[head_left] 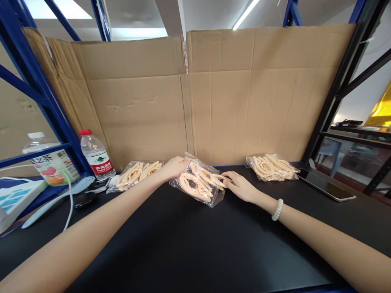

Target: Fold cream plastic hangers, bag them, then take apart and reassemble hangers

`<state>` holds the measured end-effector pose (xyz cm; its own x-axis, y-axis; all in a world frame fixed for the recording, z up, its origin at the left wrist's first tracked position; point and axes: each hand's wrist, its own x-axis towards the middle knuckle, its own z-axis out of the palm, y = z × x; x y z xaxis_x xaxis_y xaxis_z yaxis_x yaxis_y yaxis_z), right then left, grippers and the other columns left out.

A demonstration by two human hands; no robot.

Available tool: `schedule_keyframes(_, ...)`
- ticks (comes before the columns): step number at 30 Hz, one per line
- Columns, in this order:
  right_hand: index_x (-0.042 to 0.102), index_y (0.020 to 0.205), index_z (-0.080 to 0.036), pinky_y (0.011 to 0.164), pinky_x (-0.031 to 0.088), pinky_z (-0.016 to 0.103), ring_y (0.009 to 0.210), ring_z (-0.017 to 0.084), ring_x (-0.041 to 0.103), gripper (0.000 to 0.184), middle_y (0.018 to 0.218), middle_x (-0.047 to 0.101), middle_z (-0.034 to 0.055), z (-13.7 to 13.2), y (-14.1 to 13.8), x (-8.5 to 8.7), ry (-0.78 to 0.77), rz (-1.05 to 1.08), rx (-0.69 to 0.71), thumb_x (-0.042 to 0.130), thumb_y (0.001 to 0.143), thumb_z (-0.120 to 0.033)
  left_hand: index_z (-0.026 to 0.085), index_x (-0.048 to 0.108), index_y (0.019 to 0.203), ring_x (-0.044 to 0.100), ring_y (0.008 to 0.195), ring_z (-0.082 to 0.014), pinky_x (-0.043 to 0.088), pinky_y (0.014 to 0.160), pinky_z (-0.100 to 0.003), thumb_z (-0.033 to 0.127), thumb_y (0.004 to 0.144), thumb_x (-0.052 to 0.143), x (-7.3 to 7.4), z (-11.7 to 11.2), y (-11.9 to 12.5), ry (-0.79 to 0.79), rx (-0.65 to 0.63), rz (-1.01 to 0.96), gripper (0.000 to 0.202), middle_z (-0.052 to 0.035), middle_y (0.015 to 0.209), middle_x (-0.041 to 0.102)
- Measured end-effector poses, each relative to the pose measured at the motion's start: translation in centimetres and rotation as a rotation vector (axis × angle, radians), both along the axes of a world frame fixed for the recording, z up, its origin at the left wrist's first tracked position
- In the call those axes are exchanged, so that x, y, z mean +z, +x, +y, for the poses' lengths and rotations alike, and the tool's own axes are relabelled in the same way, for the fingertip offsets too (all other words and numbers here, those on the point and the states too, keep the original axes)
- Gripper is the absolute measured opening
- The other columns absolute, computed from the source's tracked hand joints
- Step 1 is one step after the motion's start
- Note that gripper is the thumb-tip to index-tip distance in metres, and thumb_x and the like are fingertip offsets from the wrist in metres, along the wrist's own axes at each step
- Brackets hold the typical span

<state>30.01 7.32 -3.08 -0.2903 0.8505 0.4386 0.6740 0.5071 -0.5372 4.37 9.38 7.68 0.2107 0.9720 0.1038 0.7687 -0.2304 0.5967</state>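
A clear plastic bag of beige rubber-band-like loops (197, 183) is in front of me near the back of the table. My left hand (177, 167) grips its upper left edge, fingers closed on the plastic. On the bag's right side, my right hand (240, 185) pinches the end of a beige loop (219, 177) that reaches out towards the fingertips. Whether plastic lies between fingers and loop is hard to see. Similar bags lie to both sides: a left bag (139, 174), partly behind my left arm, and a right bag (271, 167).
Cardboard panels (220, 101) stand behind the black table (195, 244). A water bottle (96, 154), a white-handled brush (58, 199), a dark mouse-like object (84, 200) and a white cable are at left. A phone (325, 185) lies at right, near the black rack post (332, 93).
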Motion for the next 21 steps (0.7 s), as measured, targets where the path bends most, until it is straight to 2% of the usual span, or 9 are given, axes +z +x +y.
schedule_keyframes(2,0.054,0.125,-0.016,0.104,0.04,0.044,0.116,0.026,0.055,0.043,0.125,0.06,0.013,0.2,0.2,-0.5,-0.019,0.008,0.03,0.035,0.095,-0.04,0.014,0.063,0.067,0.064,0.092,-0.0296,0.045,0.075,-0.033,0.034,0.091,0.04,1.4,0.5,1.1,0.088,-0.03,0.196,0.038,-0.0146,0.085,0.07)
schedule_keyframes(6,0.05,0.133,-0.016,0.111,0.031,0.045,0.128,0.027,0.046,0.055,0.137,0.053,0.0115,0.1,0.3,-0.3,-0.079,-0.022,0.006,0.029,0.096,-0.05,0.014,0.069,0.082,0.061,0.103,-0.0286,0.043,0.085,-0.033,0.021,0.087,0.042,3.6,1.1,3.4,0.208,-0.11,0.503,0.029,-0.0156,0.1,0.07)
schedule_keyframes(9,0.042,0.141,-0.018,0.111,0.031,0.047,0.13,0.029,0.043,0.059,0.142,0.049,0.0091,-0.5,0.2,0.3,-0.134,-0.089,-0.027,0.025,0.097,-0.053,0.013,0.071,0.092,0.063,0.098,-0.0276,0.045,0.082,-0.034,0.017,0.086,0.041,5.0,1.3,4.7,0.229,-0.158,0.657,0.031,-0.0163,0.103,0.07)
schedule_keyframes(12,0.036,0.145,-0.019,0.109,0.032,0.047,0.13,0.03,0.042,0.062,0.143,0.048,0.0084,-0.7,0.2,0.5,-0.148,-0.143,-0.065,0.022,0.097,-0.055,0.012,0.071,0.094,0.064,0.093,-0.0276,0.046,0.078,-0.033,0.017,0.084,0.042,6.1,1.5,5.8,0.238,-0.182,0.732,0.031,-0.0167,0.103,0.07)
schedule_keyframes(14,0.035,0.146,-0.02,0.108,0.032,0.046,0.132,0.03,0.041,0.063,0.144,0.046,0.0088,-0.7,0.3,0.5,-0.149,-0.17,-0.087,0.021,0.097,-0.057,0.012,0.072,0.088,0.065,0.088,-0.0275,0.045,0.076,-0.033,0.017,0.082,0.045,6.6,1.7,6.2,0.235,-0.185,0.747,0.028,-0.0165,0.095,0.071)
schedule_keyframes(16,0.034,0.146,-0.021,0.109,0.031,0.046,0.134,0.03,0.039,0.064,0.146,0.045,0.0097,-0.7,0.4,0.5,-0.155,-0.194,-0.094,0.021,0.097,-0.059,0.011,0.072,0.078,0.065,0.078,-0.0269,0.045,0.072,-0.032,0.018,0.081,0.045,6.8,2.0,6.4,0.219,-0.176,0.74,0.028,-0.0156,0.076,0.071)
schedule_keyframes(18,0.034,0.147,-0.02,0.109,0.03,0.047,0.135,0.03,0.038,0.066,0.146,0.043,0.0109,-0.8,0.4,0.6,-0.16,-0.213,-0.094,0.021,0.096,-0.06,0.011,0.071,0.069,0.064,0.067,-0.0258,0.045,0.069,-0.032,0.023,0.083,0.043,6.8,2.2,6.3,0.2,-0.162,0.716,0.033,-0.0135,0.057,0.065)
schedule_keyframes(21,0.032,0.148,-0.019,0.11,0.027,0.049,0.137,0.03,0.036,0.067,0.148,0.042,0.0117,-1.2,0.1,0.7,-0.142,-0.248,-0.084,0.022,0.096,-0.061,0.012,0.068,0.06,0.06,0.058,-0.0244,0.044,0.068,-0.033,0.029,0.085,0.04,6.9,2.4,5.9,0.179,-0.152,0.679,0.041,-0.0116,0.044,0.057)
